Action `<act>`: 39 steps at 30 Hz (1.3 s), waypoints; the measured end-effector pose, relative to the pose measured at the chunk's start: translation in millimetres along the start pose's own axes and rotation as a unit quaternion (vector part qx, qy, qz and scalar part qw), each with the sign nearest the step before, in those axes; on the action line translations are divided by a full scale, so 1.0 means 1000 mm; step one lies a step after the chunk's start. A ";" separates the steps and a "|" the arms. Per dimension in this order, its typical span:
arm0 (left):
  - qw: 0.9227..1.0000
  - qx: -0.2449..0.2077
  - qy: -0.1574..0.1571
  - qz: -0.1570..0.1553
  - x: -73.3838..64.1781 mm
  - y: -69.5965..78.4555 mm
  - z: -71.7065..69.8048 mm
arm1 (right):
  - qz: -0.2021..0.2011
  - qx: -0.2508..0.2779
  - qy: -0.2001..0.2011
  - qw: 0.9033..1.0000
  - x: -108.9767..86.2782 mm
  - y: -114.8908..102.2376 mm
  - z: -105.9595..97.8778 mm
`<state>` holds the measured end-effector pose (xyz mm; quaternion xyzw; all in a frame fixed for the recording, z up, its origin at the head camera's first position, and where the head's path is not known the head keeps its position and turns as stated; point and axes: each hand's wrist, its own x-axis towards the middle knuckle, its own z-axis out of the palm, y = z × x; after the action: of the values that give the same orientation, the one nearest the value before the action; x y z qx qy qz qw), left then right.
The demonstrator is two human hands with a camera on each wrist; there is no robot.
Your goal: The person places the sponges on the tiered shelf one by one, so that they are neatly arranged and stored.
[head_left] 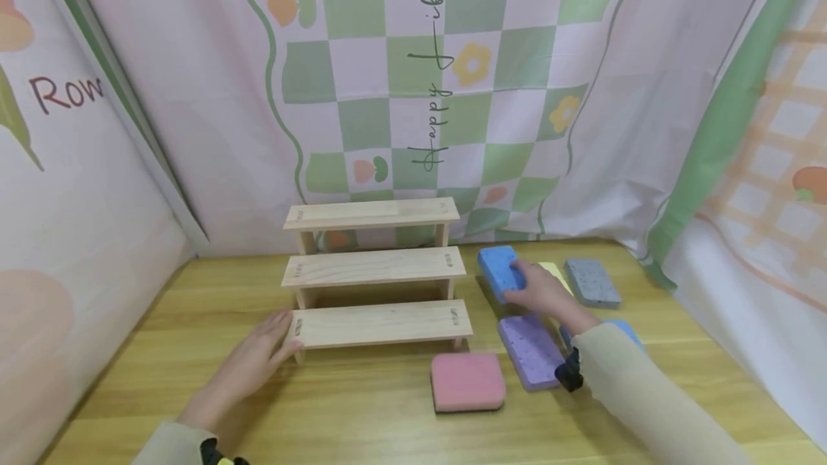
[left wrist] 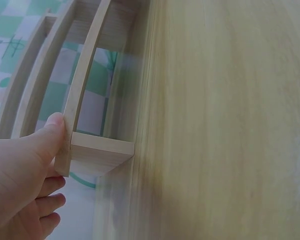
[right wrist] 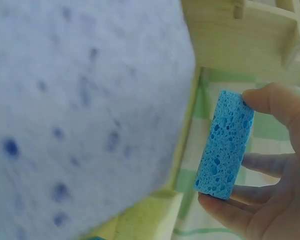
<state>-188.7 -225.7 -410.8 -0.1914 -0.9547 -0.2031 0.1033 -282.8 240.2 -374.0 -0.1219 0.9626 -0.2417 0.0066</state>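
Observation:
A three-tier wooden shelf [head_left: 381,325] stands on the table. My left hand [head_left: 255,354] grips the left end of its lowest board; in the left wrist view the thumb presses the edge of that board [left wrist: 82,75]. My right hand [head_left: 549,294] holds a blue sponge [head_left: 500,273] to the right of the shelf. The right wrist view shows this pitted blue sponge [right wrist: 223,145] between thumb and fingers. Near the right hand lie a purple sponge [head_left: 531,351], a yellow sponge [head_left: 554,273] partly hidden by the hand, and a second blue sponge [head_left: 625,332] mostly covered by the sleeve.
A pink sponge [head_left: 468,381] with a dark underside lies in front of the shelf's right end. At the back right is a grey sponge [head_left: 591,283]. Patterned curtains [head_left: 420,77] hang behind and at both sides of the wooden table [head_left: 362,407].

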 end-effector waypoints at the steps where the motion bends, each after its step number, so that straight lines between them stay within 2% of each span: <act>1: 1.000 0.001 0.000 0.001 0.000 0.000 0.000 | -0.004 -0.001 0.003 1.000 0.000 0.000 -0.002; 10: 1.000 0.006 0.004 0.006 0.001 -0.002 0.002 | -0.030 -0.016 0.030 0.999 -0.001 0.000 -0.022; 16: 1.000 0.003 0.002 0.003 0.001 -0.001 0.001 | -0.052 0.009 0.032 0.998 -0.004 -0.013 -0.043; 22: 1.000 0.003 0.004 0.005 0.001 -0.001 0.000 | -0.049 0.027 0.037 0.998 -0.003 -0.022 -0.057; 27: 1.000 0.002 0.006 0.008 0.000 0.001 -0.001 | -0.085 0.004 0.065 0.994 -0.001 -0.030 -0.065; 34: 1.000 0.005 0.008 0.010 0.000 -0.001 0.001 | -0.085 -0.006 0.042 0.995 0.002 -0.051 -0.078; 39: 1.000 0.005 0.007 0.011 0.000 -0.002 0.002 | -0.101 -0.017 0.039 0.994 0.007 -0.064 -0.082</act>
<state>-189.3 -226.3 -413.1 -0.1997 -0.9529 -0.1986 0.1129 -281.0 221.6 -271.5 -0.2088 0.9489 -0.2297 -0.0573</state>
